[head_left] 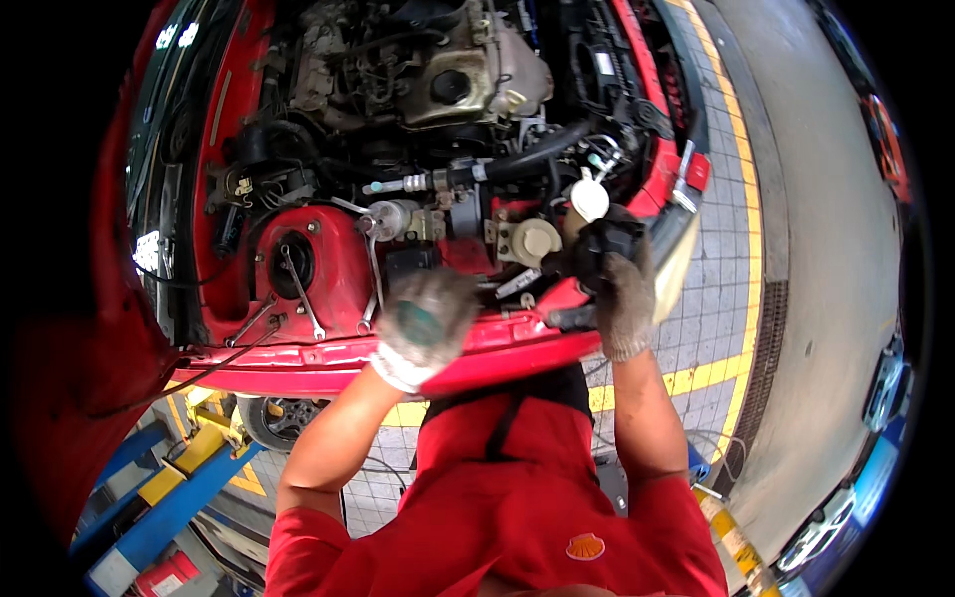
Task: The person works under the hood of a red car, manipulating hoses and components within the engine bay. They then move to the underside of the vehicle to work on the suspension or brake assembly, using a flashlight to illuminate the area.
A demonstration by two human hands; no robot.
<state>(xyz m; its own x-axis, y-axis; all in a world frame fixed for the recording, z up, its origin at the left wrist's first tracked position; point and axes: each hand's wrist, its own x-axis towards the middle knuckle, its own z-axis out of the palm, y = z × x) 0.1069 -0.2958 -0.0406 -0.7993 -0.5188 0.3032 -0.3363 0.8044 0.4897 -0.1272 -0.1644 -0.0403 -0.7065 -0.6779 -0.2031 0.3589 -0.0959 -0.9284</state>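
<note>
My left hand (428,320), in a greyish knitted glove with a green patch on its back, is over the red front edge of the engine bay. Motion smears it, and its fingers are hidden. At the right, my gloved right hand (627,303) closes on a black plastic part (609,244) beside the headlight corner. Left of that part is a round cream cap (537,240), and a white-capped reservoir (589,199) stands just behind. Wrenches lie around the red strut tower (333,244), one wrench (301,289) across its opening and another wrench (373,279) nearer my left hand.
The engine (448,70) fills the far part of the bay. A socket tool (684,169) rests on the right corner by the red lamp. Below left are a wheel (279,420) and a blue and yellow lift arm (179,497). Tiled floor (711,289) lies to the right.
</note>
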